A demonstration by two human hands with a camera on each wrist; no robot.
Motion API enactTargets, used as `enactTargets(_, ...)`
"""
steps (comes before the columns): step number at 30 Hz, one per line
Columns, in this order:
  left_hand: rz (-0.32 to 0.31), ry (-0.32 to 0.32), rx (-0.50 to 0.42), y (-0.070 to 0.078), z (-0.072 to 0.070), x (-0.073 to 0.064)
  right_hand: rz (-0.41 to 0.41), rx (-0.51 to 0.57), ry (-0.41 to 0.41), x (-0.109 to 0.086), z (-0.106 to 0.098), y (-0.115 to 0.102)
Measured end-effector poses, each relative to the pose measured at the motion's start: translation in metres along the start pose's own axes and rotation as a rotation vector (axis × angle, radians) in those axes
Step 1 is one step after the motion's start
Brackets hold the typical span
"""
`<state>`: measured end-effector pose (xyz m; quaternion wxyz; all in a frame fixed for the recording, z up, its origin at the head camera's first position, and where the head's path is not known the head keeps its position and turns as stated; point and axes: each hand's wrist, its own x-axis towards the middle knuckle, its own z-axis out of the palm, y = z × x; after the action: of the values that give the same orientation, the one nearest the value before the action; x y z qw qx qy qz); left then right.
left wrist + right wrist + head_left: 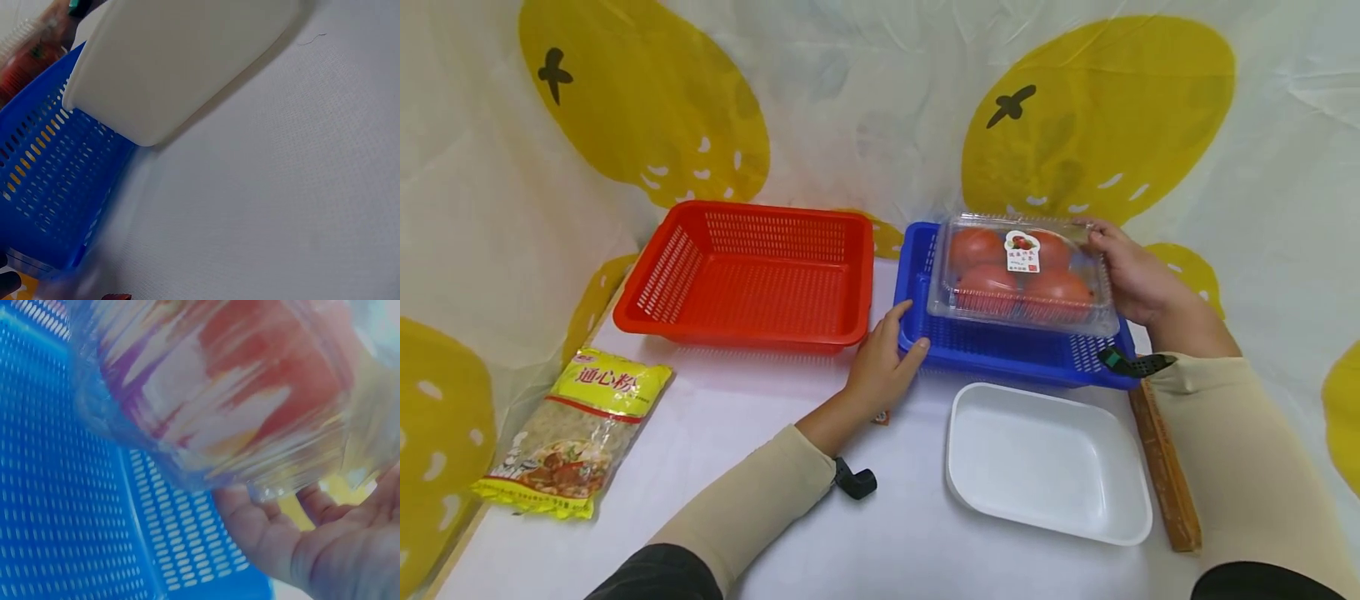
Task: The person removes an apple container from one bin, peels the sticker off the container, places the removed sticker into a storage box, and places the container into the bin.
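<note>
A clear plastic box of tomatoes [988, 282] with a white label is held above the blue basket [992, 346], a little tilted. My right hand [1138, 271] grips its right end, and the right wrist view shows the fingers [262, 534] at the box's edge. My left hand [883, 362] holds the left front corner of the blue basket, thumb over the rim and index finger along its left side. The other left fingers are mostly hidden. In the left wrist view, dark fingertips [9, 284] show beside the basket's end.
A red basket [752, 292] stands left of the blue one. In front of the blue basket is a white tray [1048, 467], with a long brown box [1168, 475] at its right. A yellow pasta bag [576, 433] lies at far left. Patterned cloth hangs behind.
</note>
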<state>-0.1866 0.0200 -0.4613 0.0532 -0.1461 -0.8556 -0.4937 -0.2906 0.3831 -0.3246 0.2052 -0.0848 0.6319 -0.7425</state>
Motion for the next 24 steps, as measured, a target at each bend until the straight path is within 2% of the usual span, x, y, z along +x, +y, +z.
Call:
enactTargets(5,-0.028,-0.019,-0.015,0.004,-0.003,-0.002,0.035,-0.026,-0.007,-0.007,0.014,-0.011)
enactTargets(9,-0.058,-0.048,-0.03,0.007,-0.005,-0.005,0.038,-0.011,-0.049,-0.011,0.022,-0.014)
enactTargets(12,-0.063,-0.063,-0.032,0.007,-0.008,-0.008,0.041,-0.02,-0.077,-0.013,0.029,-0.017)
enactTargets(16,-0.057,-0.077,-0.043,0.008,-0.011,-0.015,0.052,-0.061,-0.059,-0.019,0.038,-0.022)
enactTargets(20,-0.063,-0.119,-0.039,0.017,-0.017,-0.033,0.055,-0.091,-0.058,-0.026,0.047,-0.028)
enactTargets(24,-0.082,-0.169,-0.028,0.028,-0.036,-0.059,0.044,-0.082,-0.115,-0.033,0.057,-0.031)
